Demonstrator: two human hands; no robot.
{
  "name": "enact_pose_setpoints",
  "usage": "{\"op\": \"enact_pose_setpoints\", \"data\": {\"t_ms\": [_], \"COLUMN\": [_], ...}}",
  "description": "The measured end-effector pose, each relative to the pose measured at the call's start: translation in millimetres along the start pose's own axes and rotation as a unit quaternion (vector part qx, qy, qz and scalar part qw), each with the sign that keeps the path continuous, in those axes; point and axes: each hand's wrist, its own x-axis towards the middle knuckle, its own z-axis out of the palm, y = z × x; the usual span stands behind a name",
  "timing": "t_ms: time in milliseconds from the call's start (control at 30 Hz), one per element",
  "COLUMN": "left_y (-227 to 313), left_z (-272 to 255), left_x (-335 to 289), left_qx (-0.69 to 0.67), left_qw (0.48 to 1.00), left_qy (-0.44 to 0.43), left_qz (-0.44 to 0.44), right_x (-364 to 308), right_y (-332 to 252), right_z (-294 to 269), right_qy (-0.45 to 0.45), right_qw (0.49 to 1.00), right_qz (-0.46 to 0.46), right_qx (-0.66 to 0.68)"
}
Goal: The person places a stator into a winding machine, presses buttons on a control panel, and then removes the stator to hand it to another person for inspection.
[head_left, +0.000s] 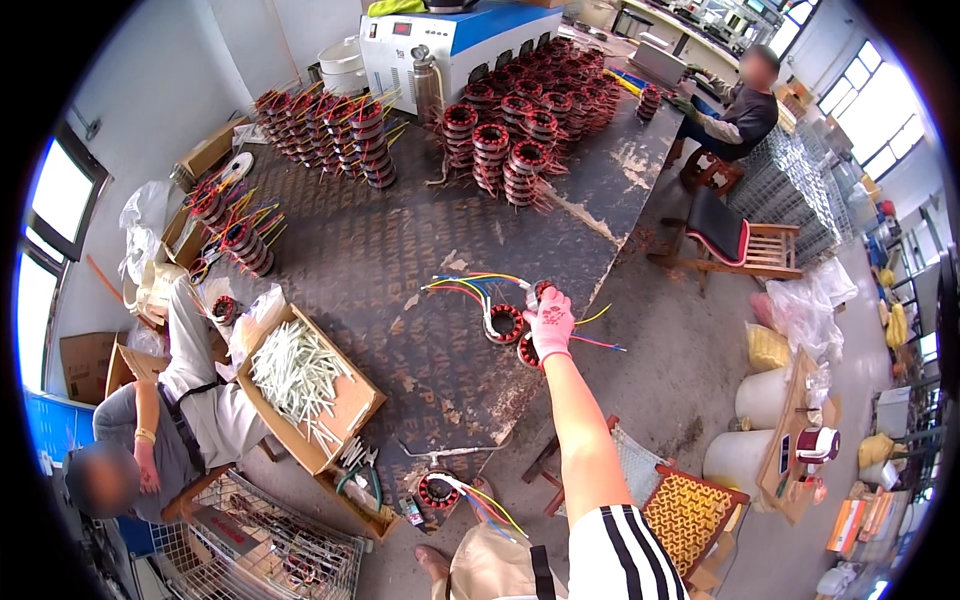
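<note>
One pink-gloved right hand [551, 325] lies over a small group of ring-shaped wound coils, near the right edge of the dark table [400, 240]. Part of a far coil [543, 288] shows beyond its fingers, a near coil [527, 352] shows below the glove, and a left coil [504, 340] sits just beside it. The fingertips are hidden, so I cannot tell if this hand grips firmly or only touches. The left hand is out of view, and its state I cannot tell. To handle a coil well, I would take it by the outer rim, without pressing on the windings. The left leads [478, 279] spread over the table and the right leads [598, 345] reach past the glove, so it seems wise to free them first; a caught wire could pull the neighbouring coil toward the edge.
</note>
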Motion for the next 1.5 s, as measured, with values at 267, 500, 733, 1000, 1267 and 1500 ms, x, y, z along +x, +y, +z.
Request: {"op": "enact_pose_setpoints", "data": {"t_ms": [267,500,733,1000,1267,1500], "left_y": [-5.0,-20.6,-39.4,-53.2,-35.7,-11.3], "left_z": [8.1,0.5,-15.3,-29.0,-33.6,-64.8], "left_x": [2.8,11.4,3.6,-8.7,-8.9,-24.7], "left_qx": [0.017,0.007,-0.015,-0.080,-0.081,-0.087], "left_qw": [1.000,0.997,0.998,0.996,0.981,0.928], "left_qy": [-0.019,-0.039,-0.046,-0.026,-0.160,-0.314], "left_qz": [-0.012,0.071,0.045,0.032,0.080,0.179], "right_x": [-61.3,-200.8,-272.6,-287.8,-324.5,-393.3], "right_y": [-1.3,8.1,-53.4,-89.3,-106.1,-179.4], "right_z": [27.6,0.6,-3.1,54.1,-106.2,-262.6], "right_qy": [-0.181,-0.384,-0.382,-0.423,-0.734,-0.777], "right_qw": [0.961,0.889,0.877,0.836,0.453,0.265], "right_qz": [-0.174,-0.205,-0.271,-0.336,0.072,0.033], "right_qx": [0.113,0.145,0.107,-0.097,0.501,0.570]}}
